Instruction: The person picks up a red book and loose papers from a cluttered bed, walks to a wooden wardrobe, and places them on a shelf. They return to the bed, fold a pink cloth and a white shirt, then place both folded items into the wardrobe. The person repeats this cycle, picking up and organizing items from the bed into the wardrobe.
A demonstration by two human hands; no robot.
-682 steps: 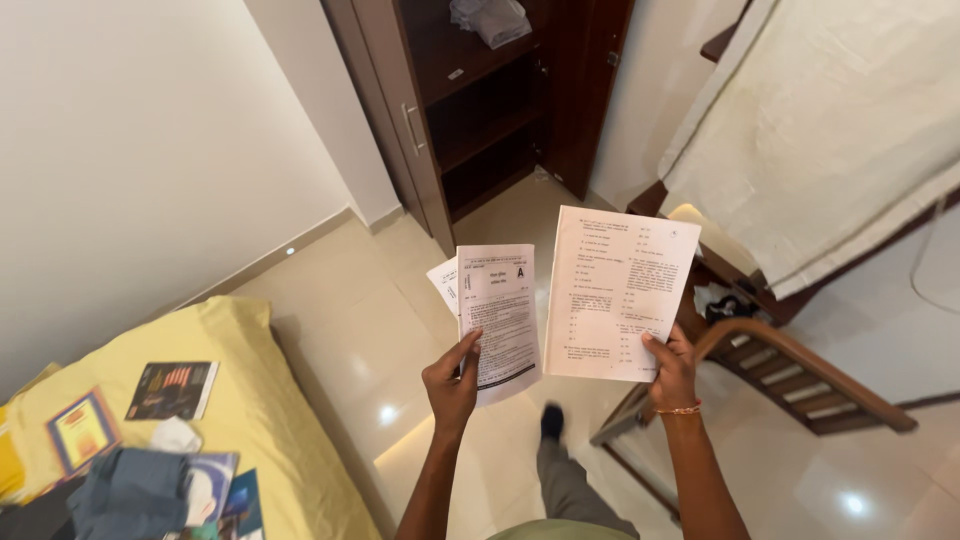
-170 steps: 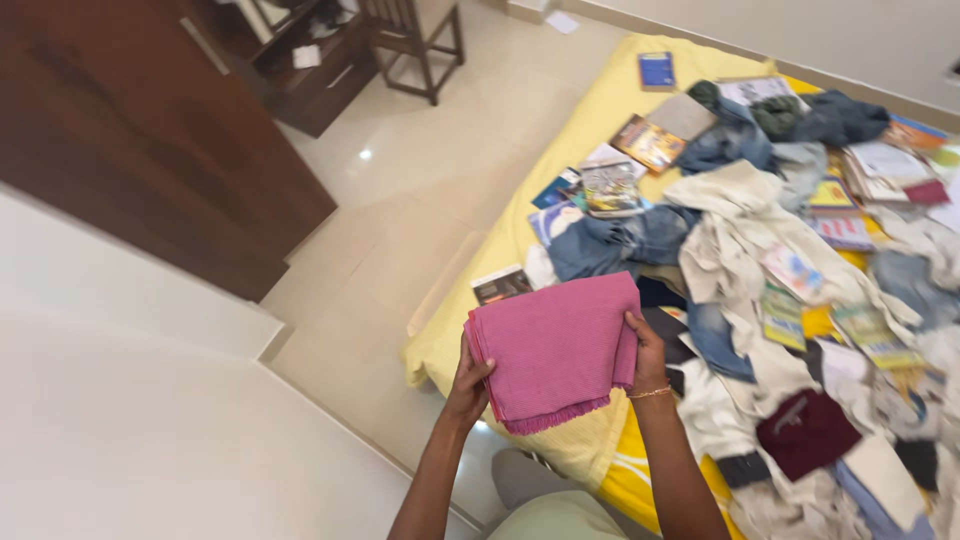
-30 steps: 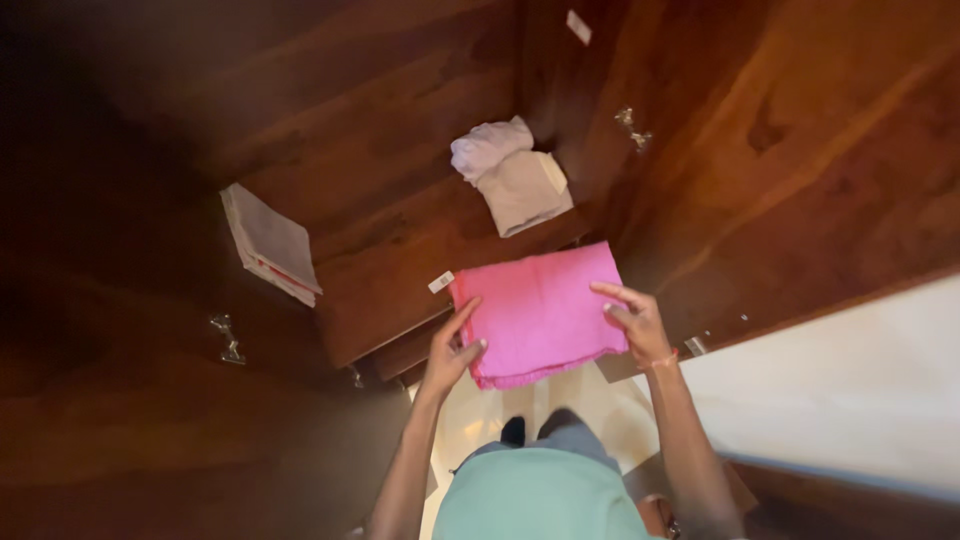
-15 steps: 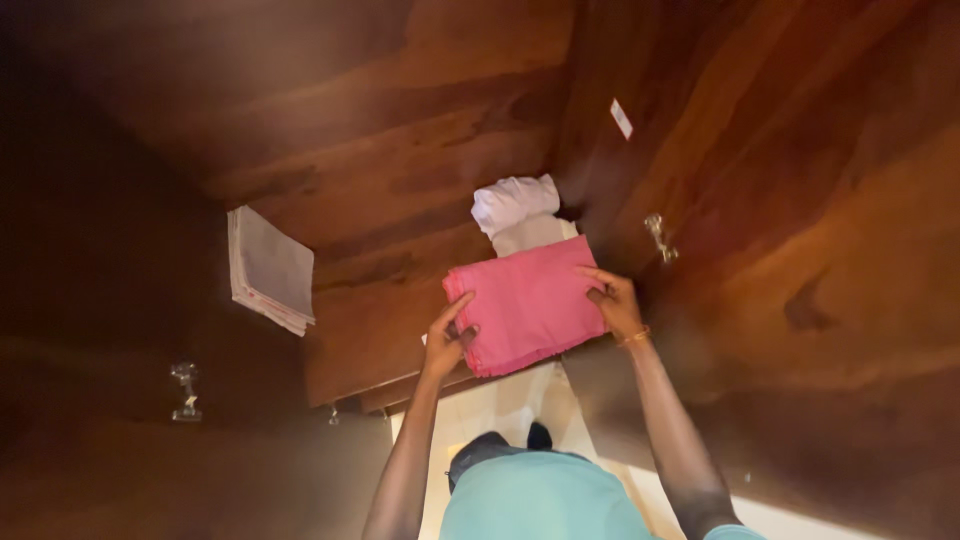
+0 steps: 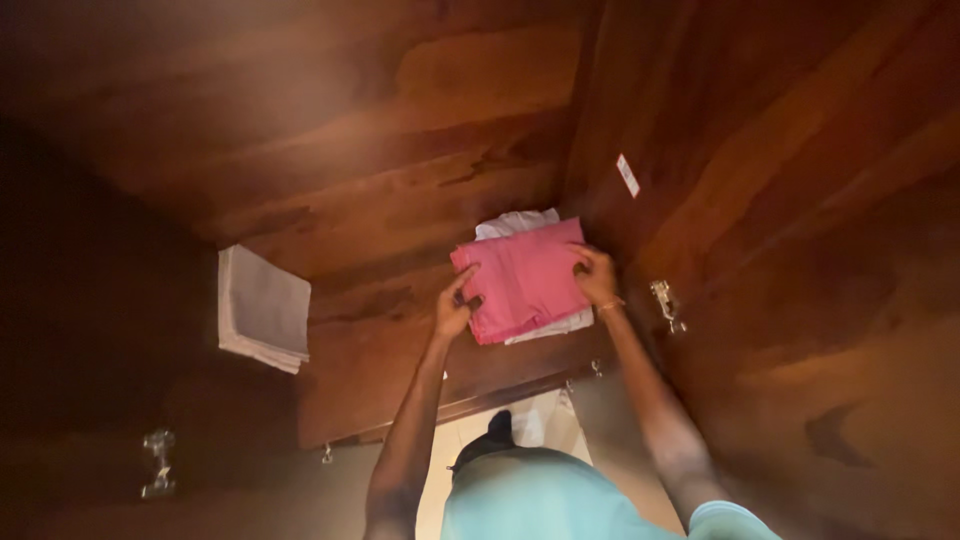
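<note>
A folded pink cloth (image 5: 522, 277) lies on top of a folded white cloth (image 5: 512, 224) on a dark wooden wardrobe shelf (image 5: 400, 330). My left hand (image 5: 456, 306) grips the pink cloth's left edge. At its right edge my right hand (image 5: 597, 277), with a thin bracelet at the wrist, holds it too. Only the white cloth's far end and a strip under the pink cloth's near edge show.
A stack of papers (image 5: 262, 310) lies on the shelf to the left. The wardrobe's right side wall (image 5: 760, 200) carries a small white sticker (image 5: 627, 175) and a metal fitting (image 5: 664, 304). Another metal fitting (image 5: 157, 476) sits low at the left. Pale floor (image 5: 520, 425) shows below.
Both hands have carried the pink cloth further into the wardrobe, from the shelf's front edge onto the white cloth, which is now mostly covered.
</note>
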